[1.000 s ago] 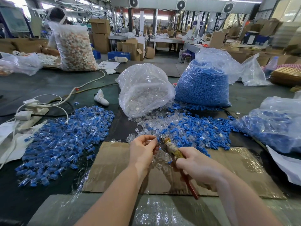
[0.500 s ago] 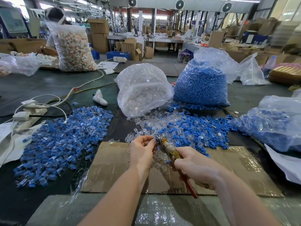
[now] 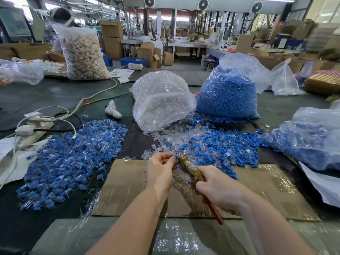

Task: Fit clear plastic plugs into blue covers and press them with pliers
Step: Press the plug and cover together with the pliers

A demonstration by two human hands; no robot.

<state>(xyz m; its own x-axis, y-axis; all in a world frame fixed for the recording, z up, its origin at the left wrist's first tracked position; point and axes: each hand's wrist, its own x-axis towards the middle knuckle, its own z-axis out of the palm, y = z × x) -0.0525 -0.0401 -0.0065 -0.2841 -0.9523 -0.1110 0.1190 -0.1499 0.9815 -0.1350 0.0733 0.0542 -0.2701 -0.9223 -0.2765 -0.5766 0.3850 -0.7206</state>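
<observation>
Left hand (image 3: 161,170): fingers curled, tips pinching a small blue cover (image 3: 177,157) at the nose of the pliers (image 3: 191,169). Whether a clear plug sits inside it is too small to tell.

Right hand (image 3: 219,192): fingers wrapped round the pliers' handles. Upper handle wound in worn yellowish tape, mottled; a thin red handle sticks out below the palm toward the near edge. Metal nose touches the cover; whether its jaws are closed cannot be read.

Both hands are above a flat sheet of brown cardboard (image 3: 128,186), matte, with glossy clear tape across it and a straight near edge. The left half of the sheet is bare; a few clear plugs lie between the hands.

Just beyond the cardboard's far edge: a loose mixed heap of blue covers and clear plugs (image 3: 211,144), small blocky pieces. Behind it, a crinkled clear bag of clear plugs (image 3: 161,102), mouth slumped open toward the heap, and beside it on the right an upright bag of blue covers (image 3: 228,94).

Left of the cardboard: a wide, low pile of assembled blue-and-clear pieces (image 3: 70,161), touching the sheet's left corner. Right: another filled plastic bag (image 3: 309,138), near the far right corner.
</observation>
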